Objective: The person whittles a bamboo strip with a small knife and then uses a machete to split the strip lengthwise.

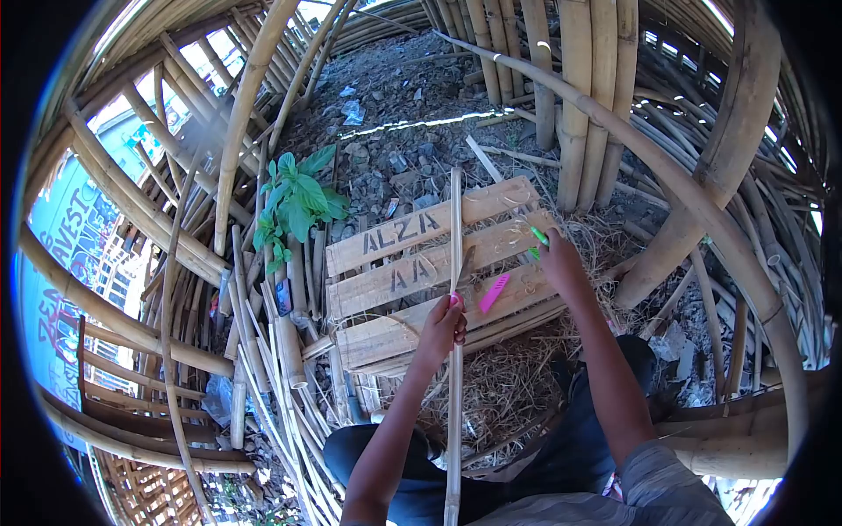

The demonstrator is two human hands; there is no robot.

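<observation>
My left hand (pixel 440 331) is closed around a long pale bamboo strip (pixel 455 210) that stands lengthwise in front of me. The same hand also grips a pink-handled knife (pixel 465 270), its blade pointing away along the strip. My right hand (pixel 561 260) is closed around a slim bright green object (pixel 538 236), mostly hidden by the fingers, above the right end of the slatted wooden crate (pixel 373 298). On the slats between both hands lies a pink slotted piece (pixel 494 293). Curled shavings are scattered near the right hand.
Bundled thin bamboo strips (pixel 289 421) lie at my left, near a leafy green plant (pixel 303 197). Thick bamboo posts (pixel 589 105) and a slanting pole (pixel 649 158) stand at the right. Dry straw-like shavings (pixel 500 394) cover the ground by my legs.
</observation>
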